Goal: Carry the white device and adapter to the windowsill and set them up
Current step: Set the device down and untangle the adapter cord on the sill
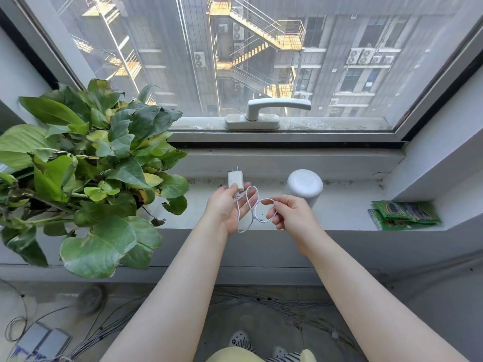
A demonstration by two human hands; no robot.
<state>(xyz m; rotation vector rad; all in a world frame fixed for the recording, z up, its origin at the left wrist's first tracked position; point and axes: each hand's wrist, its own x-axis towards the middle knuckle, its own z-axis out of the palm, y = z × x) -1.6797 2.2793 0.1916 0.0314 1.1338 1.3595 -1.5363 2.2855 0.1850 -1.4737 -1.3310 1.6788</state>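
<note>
A white cylindrical device (304, 186) stands upright on the grey windowsill (345, 207), right of centre. My left hand (227, 205) lies palm up over the sill and holds a white plug adapter (235, 180), prongs pointing toward the window. A thin white cable (252, 205) loops from the adapter across my palm to my right hand (290, 214), whose fingers pinch the cable's other end just in front of the device, without touching the device.
A large leafy potted plant (86, 163) fills the sill's left side. Green packets (405, 214) lie at the sill's right end. A white window handle (264, 112) sits on the frame behind. Cables and boxes (41, 340) cover the floor below.
</note>
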